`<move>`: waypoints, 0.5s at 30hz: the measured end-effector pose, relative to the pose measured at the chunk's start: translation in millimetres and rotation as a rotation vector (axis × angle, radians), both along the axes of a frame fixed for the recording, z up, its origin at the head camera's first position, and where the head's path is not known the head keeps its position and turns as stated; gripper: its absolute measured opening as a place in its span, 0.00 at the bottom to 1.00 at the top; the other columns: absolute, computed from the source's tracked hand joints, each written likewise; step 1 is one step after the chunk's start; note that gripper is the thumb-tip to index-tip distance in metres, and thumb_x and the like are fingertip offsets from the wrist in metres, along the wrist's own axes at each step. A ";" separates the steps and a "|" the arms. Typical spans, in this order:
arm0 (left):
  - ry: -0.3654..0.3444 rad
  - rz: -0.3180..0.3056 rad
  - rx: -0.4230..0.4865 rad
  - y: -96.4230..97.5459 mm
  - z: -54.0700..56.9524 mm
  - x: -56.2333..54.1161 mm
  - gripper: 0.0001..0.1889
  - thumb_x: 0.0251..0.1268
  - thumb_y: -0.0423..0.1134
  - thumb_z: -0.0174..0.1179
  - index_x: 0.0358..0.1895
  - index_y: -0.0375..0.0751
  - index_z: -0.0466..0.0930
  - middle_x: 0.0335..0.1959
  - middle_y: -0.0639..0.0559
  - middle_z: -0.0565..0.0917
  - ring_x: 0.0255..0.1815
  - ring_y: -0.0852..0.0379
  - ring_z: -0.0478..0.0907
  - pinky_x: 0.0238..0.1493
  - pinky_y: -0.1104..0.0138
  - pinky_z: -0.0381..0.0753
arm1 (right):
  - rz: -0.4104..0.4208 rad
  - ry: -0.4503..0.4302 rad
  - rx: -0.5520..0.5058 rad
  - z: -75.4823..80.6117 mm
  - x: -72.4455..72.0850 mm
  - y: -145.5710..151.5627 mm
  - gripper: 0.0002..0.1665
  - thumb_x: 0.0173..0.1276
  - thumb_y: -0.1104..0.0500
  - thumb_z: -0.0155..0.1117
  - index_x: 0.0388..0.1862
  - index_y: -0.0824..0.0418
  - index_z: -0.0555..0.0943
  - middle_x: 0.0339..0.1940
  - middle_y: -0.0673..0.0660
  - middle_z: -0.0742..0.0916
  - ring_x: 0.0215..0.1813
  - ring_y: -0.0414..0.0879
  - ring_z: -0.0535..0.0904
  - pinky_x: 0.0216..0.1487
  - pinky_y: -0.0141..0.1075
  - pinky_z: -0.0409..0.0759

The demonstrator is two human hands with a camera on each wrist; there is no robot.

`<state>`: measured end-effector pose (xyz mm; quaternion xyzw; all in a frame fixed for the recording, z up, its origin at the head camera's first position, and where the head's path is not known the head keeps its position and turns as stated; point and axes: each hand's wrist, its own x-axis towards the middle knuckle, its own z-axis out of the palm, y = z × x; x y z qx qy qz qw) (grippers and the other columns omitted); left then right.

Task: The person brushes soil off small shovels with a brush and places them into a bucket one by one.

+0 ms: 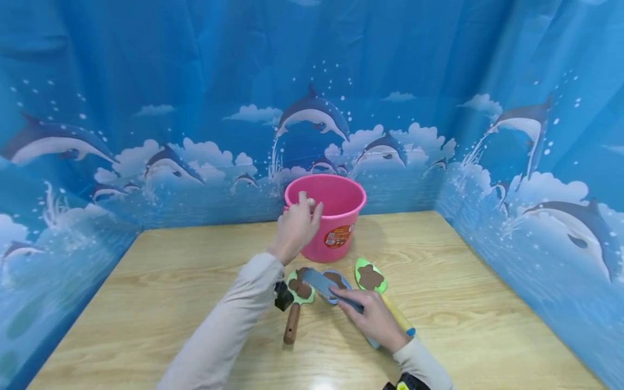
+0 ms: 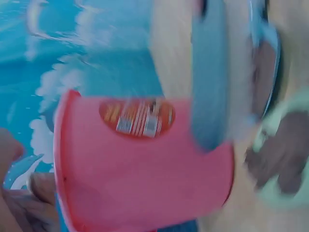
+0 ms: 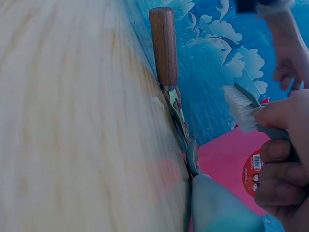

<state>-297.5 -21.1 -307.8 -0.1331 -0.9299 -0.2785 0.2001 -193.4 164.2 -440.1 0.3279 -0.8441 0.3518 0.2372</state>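
Observation:
My right hand (image 1: 372, 319) grips a grey-blue brush (image 1: 324, 286) by its handle. White bristles (image 3: 240, 108) show in the right wrist view. Up at the near left rim of a pink bucket (image 1: 327, 241), my left hand (image 1: 296, 225) hangs with its fingers over the mouth. The inside of the bucket below those fingers is hidden. Three toy shovels with brown patches on their blades lie before the bucket: a pale green one (image 1: 309, 298) with a wooden handle, a blue one (image 1: 346, 281) partly under the brush, and a bright green one (image 1: 359, 265) with a yellow handle.
The wood-grain table (image 1: 185, 292) holds all these things. A blue curtain (image 1: 234, 65) printed with dolphins hangs behind the table and along both sides. The bucket stands close to the back edge, its orange label (image 1: 339, 236) facing me.

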 end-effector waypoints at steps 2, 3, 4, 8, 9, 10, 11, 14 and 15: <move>0.012 -0.053 0.124 -7.2 -12.4 10.9 0.19 0.74 0.52 0.46 0.52 0.38 0.68 0.25 0.49 0.80 0.22 0.55 0.79 0.23 0.64 0.80 | -0.006 -0.009 -0.009 -0.2 -0.9 -0.6 0.20 0.61 0.65 0.68 0.54 0.59 0.83 0.49 0.53 0.87 0.48 0.46 0.84 0.48 0.42 0.84; 0.013 -0.079 0.163 -11.2 -20.0 16.4 0.19 0.74 0.52 0.47 0.50 0.38 0.70 0.25 0.50 0.81 0.22 0.57 0.79 0.22 0.65 0.79 | -0.010 -0.016 -0.014 -0.4 -1.3 -0.8 0.20 0.61 0.65 0.68 0.54 0.58 0.83 0.48 0.52 0.87 0.47 0.45 0.84 0.47 0.41 0.84; -0.002 -0.098 0.178 -15.0 -28.0 22.0 0.17 0.74 0.50 0.47 0.48 0.38 0.73 0.23 0.50 0.80 0.20 0.58 0.77 0.20 0.67 0.77 | -0.014 -0.021 -0.019 -0.6 -1.6 -0.8 0.20 0.62 0.65 0.68 0.54 0.58 0.83 0.48 0.52 0.87 0.46 0.43 0.84 0.45 0.40 0.84; -0.160 -0.088 -0.003 -28.2 -63.0 45.4 0.14 0.72 0.46 0.51 0.32 0.40 0.77 0.20 0.52 0.77 0.18 0.59 0.73 0.19 0.69 0.75 | -0.041 -0.037 -0.023 -1.4 -1.9 0.0 0.20 0.62 0.64 0.68 0.55 0.57 0.83 0.43 0.52 0.88 0.39 0.38 0.83 0.39 0.36 0.83; -0.216 -0.072 -0.064 -30.5 -71.4 51.5 0.15 0.72 0.46 0.50 0.32 0.38 0.77 0.21 0.49 0.77 0.18 0.57 0.73 0.19 0.66 0.76 | -0.048 -0.039 -0.014 -1.7 -1.7 0.3 0.20 0.62 0.64 0.68 0.54 0.57 0.83 0.43 0.52 0.88 0.38 0.37 0.82 0.39 0.36 0.83; -0.269 -0.054 -0.120 -32.5 -79.5 57.3 0.17 0.73 0.47 0.50 0.32 0.37 0.77 0.22 0.47 0.77 0.20 0.55 0.74 0.21 0.64 0.78 | -0.054 -0.042 -0.003 -2.0 -1.5 0.8 0.20 0.61 0.64 0.69 0.53 0.57 0.84 0.43 0.52 0.88 0.38 0.37 0.82 0.39 0.36 0.83; -0.315 -0.042 -0.165 -34.2 -87.0 63.0 0.19 0.73 0.49 0.50 0.34 0.36 0.78 0.25 0.45 0.79 0.23 0.52 0.77 0.24 0.60 0.79 | -0.059 -0.046 0.011 -2.4 -1.4 1.1 0.20 0.61 0.64 0.69 0.53 0.57 0.84 0.43 0.52 0.88 0.39 0.37 0.82 0.40 0.37 0.83; -0.427 -0.011 -0.182 -38.1 -105.9 78.1 0.21 0.71 0.52 0.52 0.35 0.34 0.80 0.28 0.41 0.80 0.26 0.47 0.79 0.28 0.54 0.81 | -0.065 -0.059 0.038 -3.0 -1.8 1.5 0.20 0.61 0.64 0.69 0.53 0.58 0.84 0.45 0.54 0.88 0.33 0.34 0.80 0.38 0.35 0.83; -0.441 -0.014 -0.166 -39.5 -110.2 82.3 0.20 0.70 0.51 0.53 0.32 0.34 0.79 0.26 0.41 0.80 0.25 0.48 0.79 0.27 0.55 0.81 | -0.067 -0.063 0.037 -2.9 -2.2 1.5 0.20 0.61 0.64 0.69 0.54 0.58 0.83 0.44 0.55 0.88 0.30 0.33 0.78 0.36 0.34 0.82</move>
